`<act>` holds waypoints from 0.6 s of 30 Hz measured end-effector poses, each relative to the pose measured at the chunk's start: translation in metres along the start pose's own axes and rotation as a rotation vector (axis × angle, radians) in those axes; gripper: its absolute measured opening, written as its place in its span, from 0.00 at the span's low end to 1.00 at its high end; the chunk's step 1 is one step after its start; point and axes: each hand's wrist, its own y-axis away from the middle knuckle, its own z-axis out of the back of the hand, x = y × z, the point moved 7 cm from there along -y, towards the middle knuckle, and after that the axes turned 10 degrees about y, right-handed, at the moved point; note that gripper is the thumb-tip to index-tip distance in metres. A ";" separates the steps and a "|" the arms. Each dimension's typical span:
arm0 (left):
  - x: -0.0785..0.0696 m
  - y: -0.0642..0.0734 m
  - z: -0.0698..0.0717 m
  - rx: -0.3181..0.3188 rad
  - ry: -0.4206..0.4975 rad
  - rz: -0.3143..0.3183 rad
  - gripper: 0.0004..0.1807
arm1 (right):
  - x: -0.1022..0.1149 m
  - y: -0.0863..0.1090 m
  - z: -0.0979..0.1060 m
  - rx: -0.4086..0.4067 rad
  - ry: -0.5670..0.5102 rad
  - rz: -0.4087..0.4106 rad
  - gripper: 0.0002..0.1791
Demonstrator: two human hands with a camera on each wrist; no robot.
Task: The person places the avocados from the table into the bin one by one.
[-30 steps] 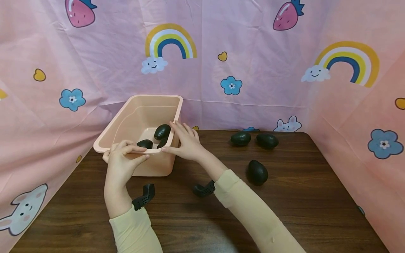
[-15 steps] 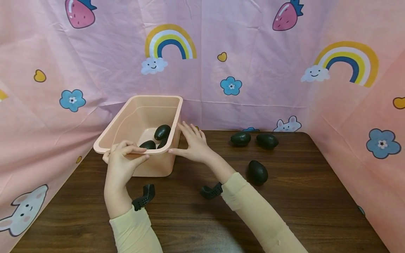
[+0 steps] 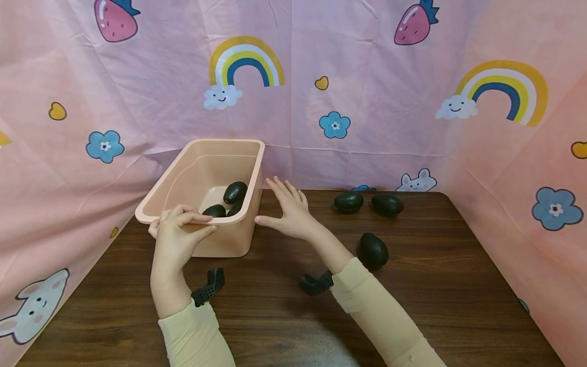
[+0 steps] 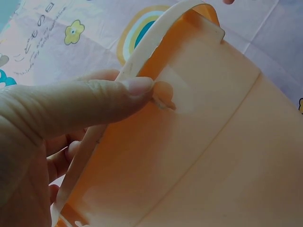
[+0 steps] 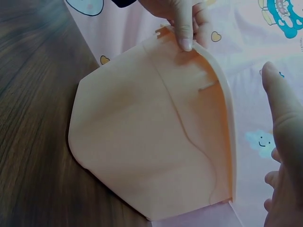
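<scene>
Peach bin (image 3: 224,240) pinched by left hand (image 3: 176,237), right hand (image 3: 291,211) splayed; only head view shows avocados (image 3: 373,251).

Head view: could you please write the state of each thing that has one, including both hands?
Bin: without lid, standing on the table.
Inside avocados: three visible, the nearer two partly hidden.
Loose avocados: three, lying on the table.
Left hand: pinching the bin's near rim.
Right hand: holding nothing, beside the bin.
Backdrop cloth: hanging, creased.
</scene>
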 end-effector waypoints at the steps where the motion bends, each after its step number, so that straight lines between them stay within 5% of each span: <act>1: 0.000 0.000 0.000 0.001 -0.002 -0.001 0.12 | -0.001 0.001 0.001 -0.003 -0.004 0.000 0.52; 18: 0.000 0.000 0.000 0.004 -0.009 0.008 0.12 | -0.015 0.023 0.017 -0.061 -0.057 -0.018 0.51</act>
